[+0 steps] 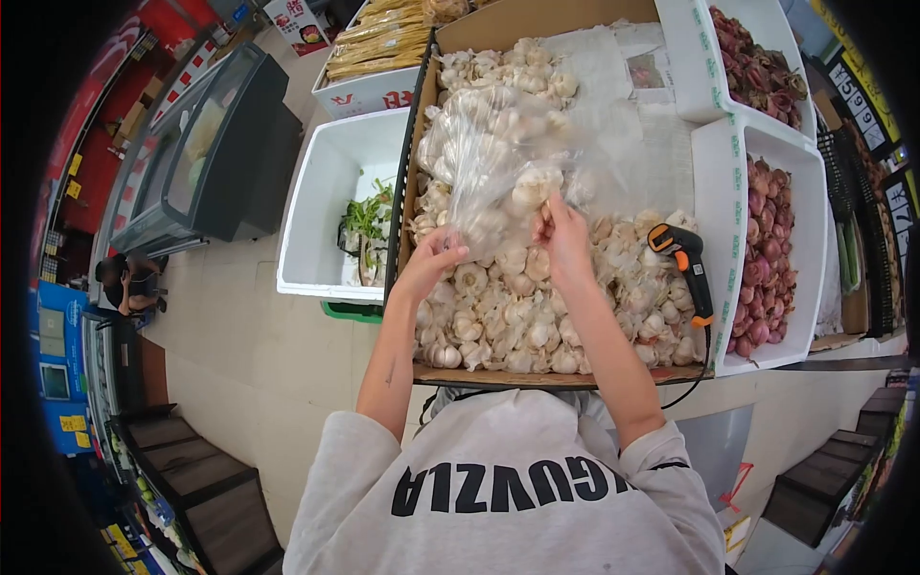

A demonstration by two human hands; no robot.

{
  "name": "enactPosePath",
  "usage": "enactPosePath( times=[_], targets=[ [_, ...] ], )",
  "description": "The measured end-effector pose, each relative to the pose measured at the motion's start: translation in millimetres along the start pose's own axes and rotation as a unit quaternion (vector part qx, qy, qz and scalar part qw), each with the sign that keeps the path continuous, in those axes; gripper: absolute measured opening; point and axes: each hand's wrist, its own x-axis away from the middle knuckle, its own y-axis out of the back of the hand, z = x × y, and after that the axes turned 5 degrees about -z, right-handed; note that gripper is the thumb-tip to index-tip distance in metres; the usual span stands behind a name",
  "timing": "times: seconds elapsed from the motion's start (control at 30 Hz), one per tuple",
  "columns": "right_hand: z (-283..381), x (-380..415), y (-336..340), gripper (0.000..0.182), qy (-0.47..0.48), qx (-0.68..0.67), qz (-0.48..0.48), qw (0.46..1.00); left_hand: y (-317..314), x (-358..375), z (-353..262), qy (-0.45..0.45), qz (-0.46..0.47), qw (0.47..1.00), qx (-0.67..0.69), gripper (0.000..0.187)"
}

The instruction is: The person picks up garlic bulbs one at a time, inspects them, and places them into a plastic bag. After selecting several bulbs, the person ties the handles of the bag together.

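A clear plastic bag (pixel 479 144) is spread above a bin of loose garlic (pixel 517 335), with some garlic showing through it. My left hand (pixel 433 261) pinches the bag's lower left edge. On the right, my right hand (pixel 563 235) has its fingers closed at the base of a garlic bulb (pixel 535 188), beside the film; whether the bulb is inside the bag I cannot tell. An orange and black handheld scanner (pixel 685 268) lies on the garlic to the right of my right hand.
A white foam box (pixel 331 158) with green scraps stands left of the bin. Red onions (pixel 767 254) fill a foam box (pixel 714 182) on the right. The scanner's cable hangs over the bin's front edge. Far left, a person (pixel 134 283) is beside a dark display case (pixel 254 144).
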Motion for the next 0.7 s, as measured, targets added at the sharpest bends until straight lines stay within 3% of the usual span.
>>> enactPosePath(
  times=[0.1, 0.2, 0.33, 0.37, 0.47, 0.53, 0.6, 0.63, 0.7],
  targets=[
    [18.1, -24.5, -4.0, 0.026, 0.009, -0.049, 0.041, 0.998, 10.4, -6.7, 12.7, -0.016, 0.045, 0.999, 0.003, 0.014],
    [40.1, -45.9, -11.6, 0.023, 0.071, -0.001, 0.023, 0.997, 0.7, -1.5, 4.1, -0.008, 0.021, 1.0, 0.009, 0.017],
    [35.4, -36.1, -18.5, 0.024, 0.053, -0.007, 0.029, 0.998, 5.8, -4.3, 10.0, -0.002, 0.018, 1.0, 0.008, 0.016],
    [27.8, -24.8, -19.3, 0.023, 0.067, 0.09, 0.074, 0.991, 6.8, -3.9, 13.8, 0.007, 0.003, 1.0, 0.015, 0.016],
    [1.7, 5.0, -15.9, 0.021, 0.055, 0.297, 0.243, 0.922, 1.8, -1.5, 1.2, 0.032, 0.007, 0.999, 0.018, 0.017],
    [-6.6, 37.5, -26.0, 0.021, 0.027, 0.33, 0.352, 0.875, -2.6, -0.7, -2.0, 0.019, 0.025, 0.999, 0.015, 0.015],
    [-30.2, 45.7, -29.8, 0.02, 0.095, 0.469, 0.433, 0.764, 1.3, -3.8, 1.7, 0.019, 0.027, 0.999, 0.029, 0.016],
    [-41.9, 48.1, -31.0, 0.02, 0.093, 0.466, 0.435, 0.764, 3.5, -5.9, 4.2, 0.018, 0.038, 0.999, 0.025, 0.017],
    [-65.5, 50.9, -33.6, 0.018, 0.154, 0.534, 0.528, 0.642, 6.4, -5.8, 6.5, 0.018, 0.046, 0.999, 0.019, 0.017]
  ],
)
